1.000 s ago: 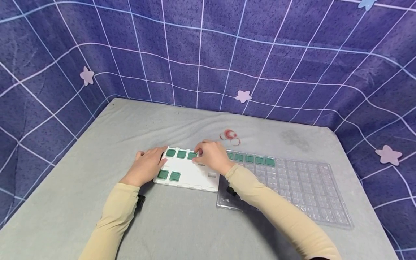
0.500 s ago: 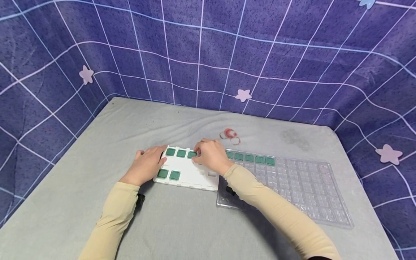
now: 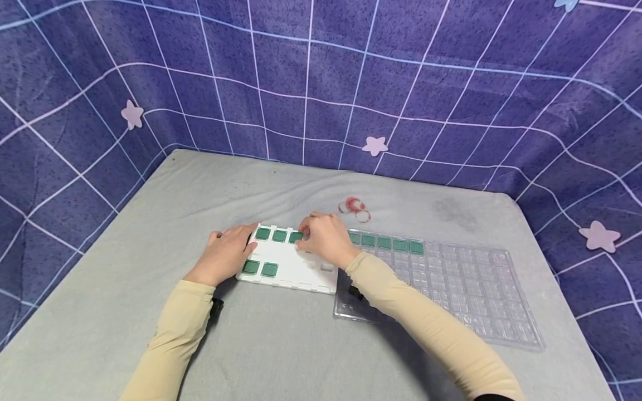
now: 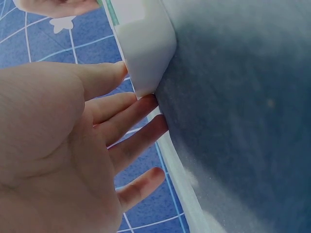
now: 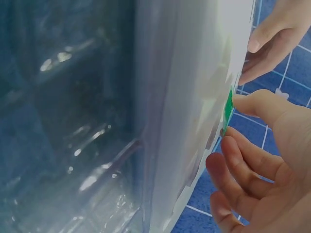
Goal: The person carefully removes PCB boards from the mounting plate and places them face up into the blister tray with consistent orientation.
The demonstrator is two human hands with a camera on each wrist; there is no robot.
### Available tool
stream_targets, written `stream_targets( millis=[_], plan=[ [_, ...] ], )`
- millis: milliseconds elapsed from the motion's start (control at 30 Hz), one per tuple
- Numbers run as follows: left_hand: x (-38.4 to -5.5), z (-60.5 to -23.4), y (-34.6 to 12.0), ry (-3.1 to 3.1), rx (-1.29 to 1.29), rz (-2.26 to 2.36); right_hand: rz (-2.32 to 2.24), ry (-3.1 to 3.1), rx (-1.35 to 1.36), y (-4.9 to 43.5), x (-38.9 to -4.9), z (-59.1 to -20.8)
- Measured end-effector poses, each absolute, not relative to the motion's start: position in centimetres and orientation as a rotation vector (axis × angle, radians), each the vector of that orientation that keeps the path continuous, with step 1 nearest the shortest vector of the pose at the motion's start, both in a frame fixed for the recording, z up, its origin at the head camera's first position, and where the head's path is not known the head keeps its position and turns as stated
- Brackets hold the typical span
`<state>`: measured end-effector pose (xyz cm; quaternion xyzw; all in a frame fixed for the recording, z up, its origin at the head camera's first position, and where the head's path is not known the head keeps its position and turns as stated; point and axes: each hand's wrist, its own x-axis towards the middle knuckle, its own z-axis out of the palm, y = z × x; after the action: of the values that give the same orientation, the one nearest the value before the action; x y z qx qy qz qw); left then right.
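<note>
A white slotted tray (image 3: 296, 268) lies on the grey cloth, with several small green circuit boards in its far row and two in its near row, such as this near-row board (image 3: 269, 270). My left hand (image 3: 225, 253) grips the tray's left end, thumb at the upper edge and fingertips at the corner in the left wrist view. At the far row, my right hand (image 3: 327, 240) pinches the third green circuit board (image 3: 295, 238) between thumb and index finger. In the right wrist view that circuit board (image 5: 228, 109) shows edge-on at the tray, the other fingers loosely curled.
A clear plastic compartment tray (image 3: 471, 289) lies to the right, partly under my right forearm. Several green boards (image 3: 384, 243) sit in its far row. Red ring marks (image 3: 354, 207) stain the cloth behind. A purple gridded curtain (image 3: 281, 83) surrounds the table's back and sides.
</note>
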<state>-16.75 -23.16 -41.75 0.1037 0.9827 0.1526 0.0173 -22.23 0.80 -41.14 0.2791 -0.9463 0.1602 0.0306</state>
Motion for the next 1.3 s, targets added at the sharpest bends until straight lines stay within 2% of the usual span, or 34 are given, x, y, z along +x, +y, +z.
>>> stream_targets(
  millis=[1300],
  plan=[
    [-16.8,-41.7,-23.1,3.043,0.318,0.464,0.560,-2.895,0.814,2.4,-21.8,-40.7]
  ],
)
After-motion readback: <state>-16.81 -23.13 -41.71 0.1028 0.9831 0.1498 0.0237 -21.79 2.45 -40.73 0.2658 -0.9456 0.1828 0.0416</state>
